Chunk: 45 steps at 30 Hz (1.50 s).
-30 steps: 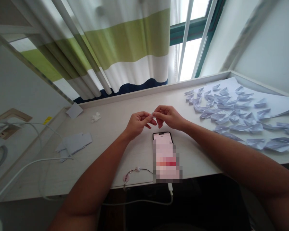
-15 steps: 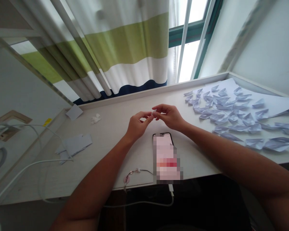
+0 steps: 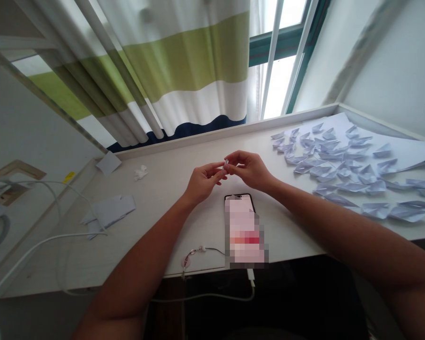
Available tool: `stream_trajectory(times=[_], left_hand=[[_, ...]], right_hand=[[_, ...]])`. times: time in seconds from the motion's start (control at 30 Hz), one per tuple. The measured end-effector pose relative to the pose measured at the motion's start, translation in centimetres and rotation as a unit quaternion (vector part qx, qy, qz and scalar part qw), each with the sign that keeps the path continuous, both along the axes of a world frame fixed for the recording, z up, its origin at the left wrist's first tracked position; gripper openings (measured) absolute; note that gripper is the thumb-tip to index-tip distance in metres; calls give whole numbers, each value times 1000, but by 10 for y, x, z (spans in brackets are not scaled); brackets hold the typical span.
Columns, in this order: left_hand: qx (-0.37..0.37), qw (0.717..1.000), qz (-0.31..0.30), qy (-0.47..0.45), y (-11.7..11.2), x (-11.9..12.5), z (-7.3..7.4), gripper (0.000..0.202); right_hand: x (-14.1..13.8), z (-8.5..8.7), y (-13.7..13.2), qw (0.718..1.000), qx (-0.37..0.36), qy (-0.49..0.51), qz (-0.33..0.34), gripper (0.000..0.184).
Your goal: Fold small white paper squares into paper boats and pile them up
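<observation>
Head view: fingers of the left hand [image 3: 201, 183] and right hand [image 3: 250, 168] pinch a small white paper [image 3: 226, 163] directly between their tips, near both, its long axis indistinct.

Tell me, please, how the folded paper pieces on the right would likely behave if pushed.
The folded paper pieces look thin-walled, so each is probably very light and apt to slide at a nudge. Their creases likely add some stiffness, but the raised folds could crush under a firm pinch.
</observation>
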<state>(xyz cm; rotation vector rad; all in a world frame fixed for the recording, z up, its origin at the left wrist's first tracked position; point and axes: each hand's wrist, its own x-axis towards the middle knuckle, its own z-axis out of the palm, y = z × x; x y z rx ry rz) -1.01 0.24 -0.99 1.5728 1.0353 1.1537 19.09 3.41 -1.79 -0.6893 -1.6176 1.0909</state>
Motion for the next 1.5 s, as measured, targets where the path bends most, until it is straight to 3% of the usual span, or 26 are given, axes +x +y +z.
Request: stream_trajectory(times=[0.3, 0.5, 0.7, 0.8, 0.9, 1.0, 1.13, 1.33, 1.5], left_hand=[[-29, 999, -14, -37, 4, -4, 0, 51], [-22, 999, 15, -43, 1, 0, 3, 51], [-59, 987, 44, -146, -3, 5, 9, 38], [-66, 986, 40, -149, -3, 4, 10, 42], [-48, 990, 34, -126, -3, 4, 10, 57], [-40, 992, 28, -119, -3, 4, 9, 68], [-22, 994, 37, -101, -6, 6, 12, 66], [-11, 997, 27, -75, -9, 9, 14, 57], [25, 1000, 13, 3, -10, 4, 16, 36]], right_hand=[[3, -1, 1, 999, 41, -32, 2, 30], [4, 2, -3, 987, 125, -99, -32, 22], [7, 5, -3, 969, 190, -153, -39, 22], [8, 7, -4, 966, 206, -152, -47, 19], [6, 9, -7, 978, 177, -105, -34, 17], [3, 8, -8, 994, 96, -43, -16, 15], [1, 4, -6, 999, 20, -23, -23, 35], [1, 7, -7, 995, 67, -66, -34, 40], [5, 13, -8, 994, 64, -87, -16, 39]])
